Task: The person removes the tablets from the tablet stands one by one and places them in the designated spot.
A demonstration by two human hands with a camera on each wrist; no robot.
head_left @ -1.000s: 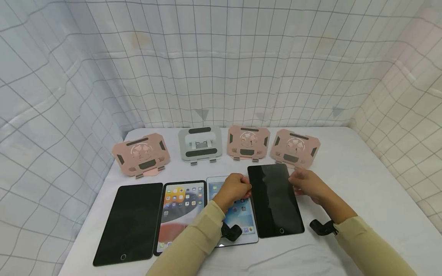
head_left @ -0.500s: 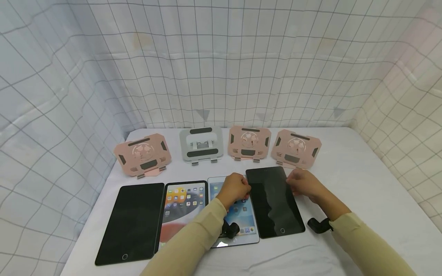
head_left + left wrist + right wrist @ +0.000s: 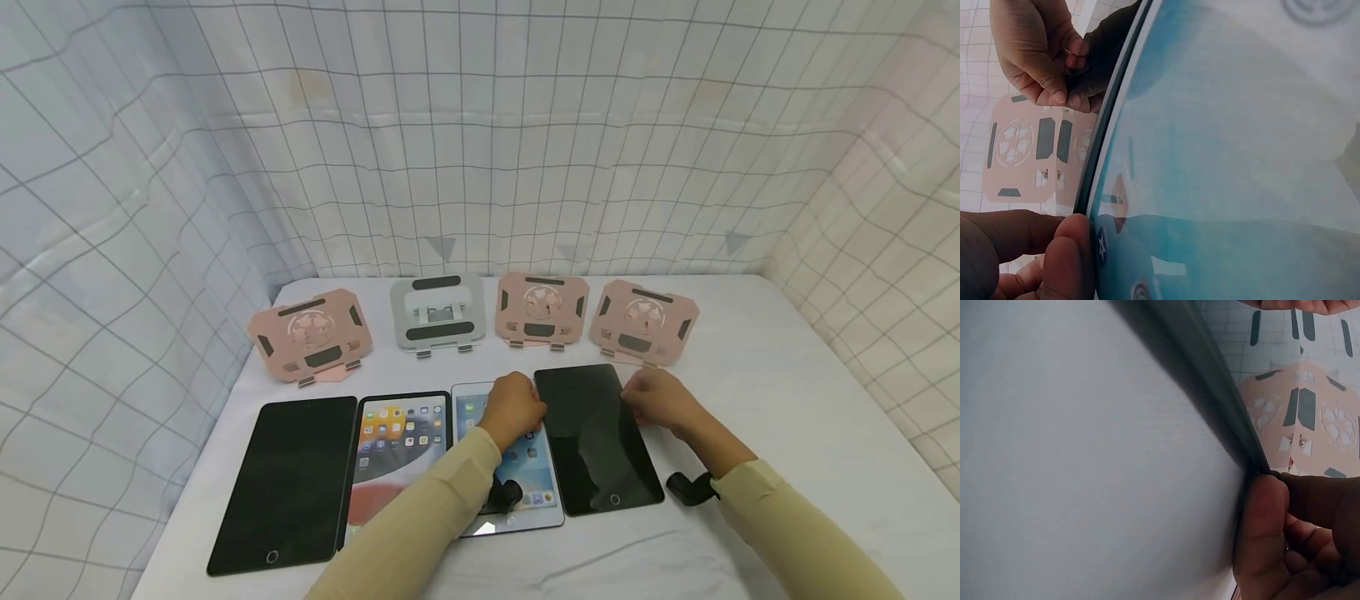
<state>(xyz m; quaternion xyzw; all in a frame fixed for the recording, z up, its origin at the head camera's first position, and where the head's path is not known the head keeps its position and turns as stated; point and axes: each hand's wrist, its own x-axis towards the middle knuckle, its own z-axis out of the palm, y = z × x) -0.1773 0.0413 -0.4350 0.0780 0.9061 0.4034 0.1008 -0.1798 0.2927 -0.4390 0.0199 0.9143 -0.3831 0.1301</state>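
Two bare hands work on a black tablet (image 3: 594, 433) at the right end of a row of tablets. My left hand (image 3: 513, 408) pinches its upper left edge, above the neighbouring white-framed tablet (image 3: 538, 479). On the opposite side my right hand (image 3: 662, 402) pinches the upper right edge. In the right wrist view, thumb and index finger of the right hand (image 3: 1310, 534) meet at the dark rim. The left wrist view has the left hand (image 3: 1035, 256) with its fingertips at the border between the two tablets; its other fingers are partly hidden.
Farther left lie a tablet with a lit screen of app icons (image 3: 401, 437) and a larger black tablet (image 3: 288, 483). Behind stand a grey stand (image 3: 437, 310) and three pink ones, the nearest stand (image 3: 643, 323) just beyond the right hand. Checked cloth (image 3: 480, 167) walls the table.
The black tablet has shifted slightly toward the person, its top edge a little lower and farther left. Both hands stay at its sides, the right one having moved slightly left.
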